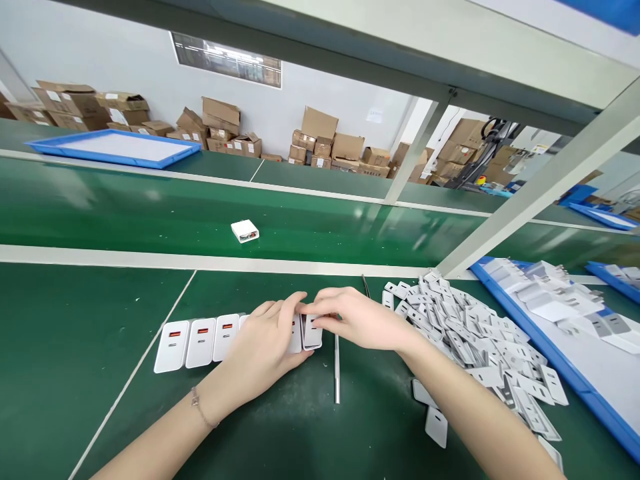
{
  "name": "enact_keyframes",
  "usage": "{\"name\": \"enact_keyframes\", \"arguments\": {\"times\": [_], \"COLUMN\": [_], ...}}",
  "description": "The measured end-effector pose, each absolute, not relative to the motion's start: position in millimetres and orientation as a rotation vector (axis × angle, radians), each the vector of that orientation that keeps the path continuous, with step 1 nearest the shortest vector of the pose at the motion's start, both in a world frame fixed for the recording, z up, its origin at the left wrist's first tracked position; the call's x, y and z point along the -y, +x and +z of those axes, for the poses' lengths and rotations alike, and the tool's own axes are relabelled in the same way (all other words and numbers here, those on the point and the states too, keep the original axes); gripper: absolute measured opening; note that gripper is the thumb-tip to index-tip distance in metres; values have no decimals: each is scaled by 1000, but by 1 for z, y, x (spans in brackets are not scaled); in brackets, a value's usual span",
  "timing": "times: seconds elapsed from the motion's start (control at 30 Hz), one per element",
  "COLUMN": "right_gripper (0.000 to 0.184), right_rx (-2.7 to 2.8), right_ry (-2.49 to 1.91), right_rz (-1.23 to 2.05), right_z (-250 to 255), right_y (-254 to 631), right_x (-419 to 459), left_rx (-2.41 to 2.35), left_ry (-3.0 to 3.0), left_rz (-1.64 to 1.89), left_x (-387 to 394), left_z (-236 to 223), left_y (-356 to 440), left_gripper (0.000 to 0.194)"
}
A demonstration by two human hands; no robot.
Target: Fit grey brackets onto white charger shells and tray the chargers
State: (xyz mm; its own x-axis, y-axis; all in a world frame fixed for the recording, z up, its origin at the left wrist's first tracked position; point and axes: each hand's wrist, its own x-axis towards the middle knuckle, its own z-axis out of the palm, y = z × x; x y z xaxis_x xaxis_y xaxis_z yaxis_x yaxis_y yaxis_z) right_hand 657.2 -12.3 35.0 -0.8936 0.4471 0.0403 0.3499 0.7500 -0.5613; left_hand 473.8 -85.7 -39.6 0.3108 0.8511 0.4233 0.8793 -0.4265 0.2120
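Observation:
A row of white charger housings [201, 343] with orange and dark port slots stands on the green bench. My left hand [263, 340] is wrapped over the right part of this row and hides several of them. At the row's right end, my right hand [345, 317] pinches a white faceplate [313, 331] between thumb and fingers. The plate sits at the front of the last housing, slightly tilted; whether it is fully seated I cannot tell. Just right of it lies a slim silver rod-like tool [337, 373], partly hidden by my right hand.
A big heap of loose faceplates [465, 327] spreads on the right. Beyond it, a blue-rimmed tray [555, 373] holds white housings [560, 293]. One housing [245, 231] lies on the green belt behind. A slanted metal post [540, 180] rises at the right; another blue tray [113, 148] sits far left.

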Motion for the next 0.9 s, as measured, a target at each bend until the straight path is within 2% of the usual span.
{"name": "enact_keyframes", "arguments": {"times": [0.17, 0.33, 0.6, 0.7, 0.8, 0.9], "right_gripper": [18, 36, 45, 54, 63, 58], "right_rx": [2678, 2631, 2709, 2777, 2647, 2381], "right_ry": [-768, -710, -639, -647, -799, -956], "right_rz": [772, 423, -38, 116, 546, 843], "right_z": [21, -3, -29, -30, -29, -28], "right_y": [658, 667, 665, 669, 679, 685], "right_x": [24, 31, 46, 48, 47, 47], "left_rx": [1655, 1579, 1547, 1422, 1371, 1391], "left_ry": [-2521, -2503, -2477, -2358, -2162, -2116], "left_rz": [-743, -762, -746, -628, -492, -410], "left_x": [85, 85, 84, 85, 90, 94], "left_z": [-39, -38, -36, -39, -44, -54], "left_y": [474, 474, 475, 477, 478, 479], "left_gripper": [74, 75, 63, 73, 85, 93]}}
